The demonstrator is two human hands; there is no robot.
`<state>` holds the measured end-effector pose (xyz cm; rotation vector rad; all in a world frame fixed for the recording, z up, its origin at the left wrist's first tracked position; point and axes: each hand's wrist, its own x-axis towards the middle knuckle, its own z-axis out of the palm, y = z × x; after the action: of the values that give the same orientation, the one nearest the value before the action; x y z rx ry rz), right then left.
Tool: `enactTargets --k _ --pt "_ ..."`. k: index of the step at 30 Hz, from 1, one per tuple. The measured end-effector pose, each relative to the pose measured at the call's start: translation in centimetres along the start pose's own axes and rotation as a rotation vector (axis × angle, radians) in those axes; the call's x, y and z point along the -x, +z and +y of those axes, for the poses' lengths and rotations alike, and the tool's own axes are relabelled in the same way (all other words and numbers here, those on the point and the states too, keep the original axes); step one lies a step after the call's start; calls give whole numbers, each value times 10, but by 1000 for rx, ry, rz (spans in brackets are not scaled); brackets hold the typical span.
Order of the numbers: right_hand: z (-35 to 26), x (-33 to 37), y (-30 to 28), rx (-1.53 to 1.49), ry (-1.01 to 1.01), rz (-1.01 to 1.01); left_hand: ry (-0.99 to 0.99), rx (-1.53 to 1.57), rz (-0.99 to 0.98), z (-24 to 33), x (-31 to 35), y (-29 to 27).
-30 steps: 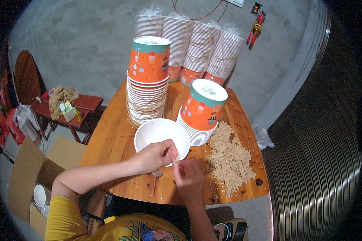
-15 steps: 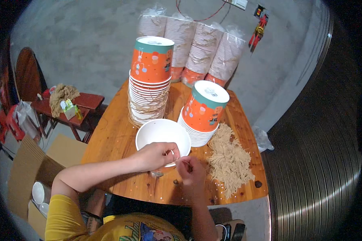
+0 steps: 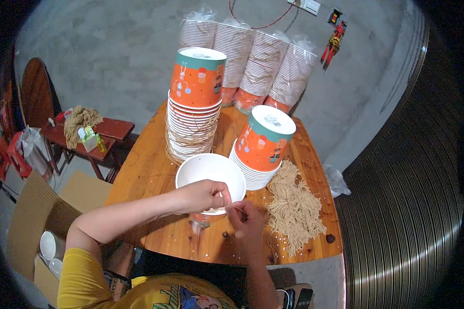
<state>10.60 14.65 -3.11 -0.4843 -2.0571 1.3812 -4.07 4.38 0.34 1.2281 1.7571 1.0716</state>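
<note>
A paper bucket (image 3: 201, 169), white inside, stands tilted at the near middle of the wooden table, its mouth facing me. At its right rim my left hand (image 3: 207, 195) is closed in a pinch, its forearm crossing in front of the bucket. Close beside it, my right hand (image 3: 246, 217) also pinches, just outside the rim. A thin tan string seems to run between the fingertips; most of it is hidden. To the right lies a loose heap of tan strings (image 3: 296, 211).
Behind the bucket rise two stacks of upturned orange buckets: a taller stack (image 3: 198, 85) with strings hanging round it, and a shorter stack (image 3: 265, 139). Several bagged stacks (image 3: 263, 62) line the wall. A cardboard box (image 3: 36, 206) and a red bench (image 3: 113, 129) are left.
The view has shifted slightly, and the bucket sits a little lower in it. Both hands keep their pinch at the rim, with hardly any movement.
</note>
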Motion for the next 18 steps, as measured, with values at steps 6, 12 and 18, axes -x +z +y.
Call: enactTargets --k 6,12,18 --pt "-3 1 2 50 -37 26 47 -114 30 -2 -1 -2" --pt "4 1 2 77 -111 41 -92 -29 -15 12 4 -3" --pt "4 2 4 98 -143 61 -57 -11 62 4 4 3"
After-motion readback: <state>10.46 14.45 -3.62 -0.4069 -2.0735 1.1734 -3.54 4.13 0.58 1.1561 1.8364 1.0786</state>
